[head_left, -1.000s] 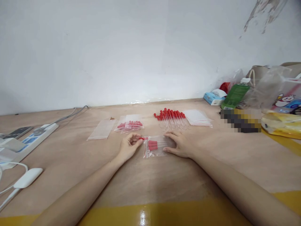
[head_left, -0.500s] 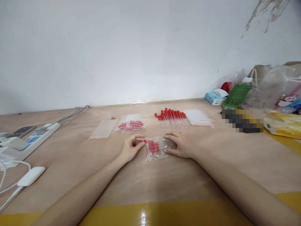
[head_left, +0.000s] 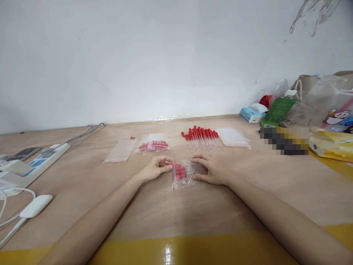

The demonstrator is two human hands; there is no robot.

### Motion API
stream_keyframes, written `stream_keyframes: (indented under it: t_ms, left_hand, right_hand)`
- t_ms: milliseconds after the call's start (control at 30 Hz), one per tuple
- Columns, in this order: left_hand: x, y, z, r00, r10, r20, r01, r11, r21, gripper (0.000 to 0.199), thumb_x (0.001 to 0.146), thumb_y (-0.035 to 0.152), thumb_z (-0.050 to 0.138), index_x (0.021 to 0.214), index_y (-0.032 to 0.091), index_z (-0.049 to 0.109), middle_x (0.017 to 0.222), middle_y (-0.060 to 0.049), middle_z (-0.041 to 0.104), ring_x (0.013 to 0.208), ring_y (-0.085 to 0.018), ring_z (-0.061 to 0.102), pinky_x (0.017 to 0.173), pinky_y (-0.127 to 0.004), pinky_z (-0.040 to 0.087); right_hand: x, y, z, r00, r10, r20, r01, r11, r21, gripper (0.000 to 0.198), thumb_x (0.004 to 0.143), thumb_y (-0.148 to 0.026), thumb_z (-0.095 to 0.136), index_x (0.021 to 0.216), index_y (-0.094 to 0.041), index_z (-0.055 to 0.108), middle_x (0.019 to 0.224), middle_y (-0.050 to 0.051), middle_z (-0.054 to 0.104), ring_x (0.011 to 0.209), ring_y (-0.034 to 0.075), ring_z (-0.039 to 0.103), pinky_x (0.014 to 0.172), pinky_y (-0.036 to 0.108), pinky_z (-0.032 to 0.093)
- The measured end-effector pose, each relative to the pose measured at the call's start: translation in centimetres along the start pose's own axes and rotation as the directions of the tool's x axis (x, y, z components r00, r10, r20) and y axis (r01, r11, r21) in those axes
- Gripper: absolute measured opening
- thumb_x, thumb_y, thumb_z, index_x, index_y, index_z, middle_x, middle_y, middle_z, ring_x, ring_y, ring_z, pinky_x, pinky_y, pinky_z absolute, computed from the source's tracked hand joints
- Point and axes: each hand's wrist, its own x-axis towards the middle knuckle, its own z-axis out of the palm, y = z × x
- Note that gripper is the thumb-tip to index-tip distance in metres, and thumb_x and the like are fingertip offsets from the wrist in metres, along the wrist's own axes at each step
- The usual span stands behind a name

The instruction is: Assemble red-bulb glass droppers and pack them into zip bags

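Observation:
A clear zip-lock bag lies on the table before me, with several red-bulbed droppers inside, their bulbs toward its left, red-edged mouth. My left hand is closed in a pinch at that mouth, its fingertips on the red bulb of one dropper; the far fingers are curled. From the other end my right hand grips the bag, thumb on the near side and fingers on the far side. Beyond the hands lies a row of loose red-bulbed droppers, their clear stems pointing toward me.
Left of the row are filled bags and a flat clear bag. A stack of flat bags lies right of it. A power strip sits far left; a green bottle and tissue pack stand back right.
My left hand has shifted slightly right, pushing the dropper's red bulb farther into the bag's mouth. My right hand stays at the other end of the bag.

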Motion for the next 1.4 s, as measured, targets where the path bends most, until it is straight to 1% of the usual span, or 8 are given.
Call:
stream_keyframes:
  t_ms: [200, 333, 500, 733, 900, 1000, 1133, 1400]
  left_hand:
    - [0.0, -0.1, 0.4, 0.988, 0.141, 0.065, -0.146, 0.986, 0.081, 0.025, 0.068, 0.029, 0.066, 0.088, 0.015, 0.06, 0.077, -0.002, 0.063, 0.063, -0.01, 0.057, 0.062, -0.023, 0.045]
    - [-0.1, -0.3, 0.2, 0.998, 0.039, 0.056, -0.037, 0.998, -0.042, 0.028, 0.055, 0.025, 0.076, 0.075, 0.013, 0.06, 0.065, -0.001, 0.063, 0.058, -0.011, 0.058, 0.06, -0.024, 0.046]
    - [-0.7, 0.1, -0.9, 0.961, -0.023, 0.275, 0.056, 0.992, -0.112, 0.029, 0.057, 0.02, 0.074, 0.082, 0.014, 0.062, 0.076, -0.004, 0.065, 0.068, -0.012, 0.06, 0.067, -0.026, 0.047]
    - [-0.9, 0.7, -0.9, 0.919, -0.024, 0.393, 0.014, 1.0, 0.028, 0.024, 0.062, 0.024, 0.07, 0.07, 0.013, 0.051, 0.065, 0.003, 0.052, 0.056, -0.006, 0.048, 0.053, -0.018, 0.037]
    - [-0.8, -0.2, 0.1, 0.989, 0.138, 0.061, -0.149, 0.956, 0.254, 0.024, 0.071, 0.025, 0.058, 0.061, 0.016, 0.039, 0.054, 0.008, 0.035, 0.049, -0.005, 0.033, 0.047, -0.017, 0.027]
    - [-0.8, -0.9, 0.6, 0.944, 0.275, -0.182, -0.168, 0.876, 0.452, 0.015, 0.074, 0.025, 0.053, 0.066, 0.017, 0.043, 0.057, 0.006, 0.038, 0.049, -0.006, 0.034, 0.047, -0.018, 0.028]
    - [-0.7, -1.3, 0.7, 0.921, 0.343, -0.182, -0.187, 0.803, 0.566, 0.018, 0.076, 0.026, 0.052, 0.092, 0.019, 0.051, 0.073, 0.002, 0.053, 0.053, -0.008, 0.042, 0.052, -0.02, 0.034]
    - [0.0, -1.0, 0.9, 0.89, 0.419, -0.182, -0.145, 0.637, 0.757, 0.013, 0.079, 0.029, 0.049, 0.076, 0.018, 0.055, 0.073, -0.002, 0.058, 0.064, -0.014, 0.052, 0.059, -0.025, 0.039]
  right_hand:
    - [0.2, -0.3, 0.1, 1.0, -0.007, 0.014, 0.006, 1.0, 0.03, 0.056, 0.074, -0.052, 0.055, 0.12, -0.021, 0.047, 0.12, 0.01, 0.048, 0.107, 0.023, 0.047, 0.09, 0.039, 0.039]
    - [0.2, -0.3, 0.1, 1.0, -0.018, 0.024, 0.016, 0.998, 0.053, 0.057, 0.074, -0.051, 0.055, 0.122, -0.022, 0.046, 0.122, 0.01, 0.047, 0.108, 0.023, 0.047, 0.09, 0.039, 0.04]
    - [0.1, -0.2, 0.0, 0.999, -0.006, 0.041, 0.004, 0.999, 0.05, 0.059, 0.073, -0.053, 0.056, 0.121, -0.02, 0.046, 0.122, 0.01, 0.047, 0.108, 0.023, 0.047, 0.091, 0.038, 0.039]
    - [0.1, -0.6, -0.1, 0.998, -0.037, 0.052, 0.033, 0.998, 0.06, 0.06, 0.071, -0.053, 0.058, 0.121, -0.02, 0.047, 0.12, 0.011, 0.048, 0.108, 0.024, 0.047, 0.091, 0.04, 0.038]
    - [0.0, -0.5, -0.1, 0.998, -0.038, 0.058, 0.034, 0.997, 0.065, 0.06, 0.072, -0.052, 0.057, 0.122, -0.021, 0.046, 0.122, 0.01, 0.047, 0.109, 0.024, 0.046, 0.092, 0.04, 0.038]
    - [0.0, -0.3, 0.0, 0.998, -0.043, 0.053, 0.04, 0.997, 0.059, 0.06, 0.072, -0.052, 0.057, 0.123, -0.021, 0.045, 0.122, 0.011, 0.047, 0.11, 0.024, 0.046, 0.092, 0.04, 0.038]
    - [-0.1, -0.3, 0.0, 0.999, -0.052, 0.017, 0.052, 0.999, 0.009, 0.059, 0.071, -0.053, 0.058, 0.12, -0.022, 0.048, 0.125, 0.011, 0.044, 0.112, 0.024, 0.044, 0.093, 0.041, 0.037]
    - [0.2, -0.9, -0.8, 0.997, -0.069, 0.041, 0.072, 0.994, -0.086, 0.055, 0.071, -0.055, 0.056, 0.115, -0.022, 0.053, 0.117, 0.01, 0.051, 0.109, 0.024, 0.045, 0.092, 0.043, 0.032]
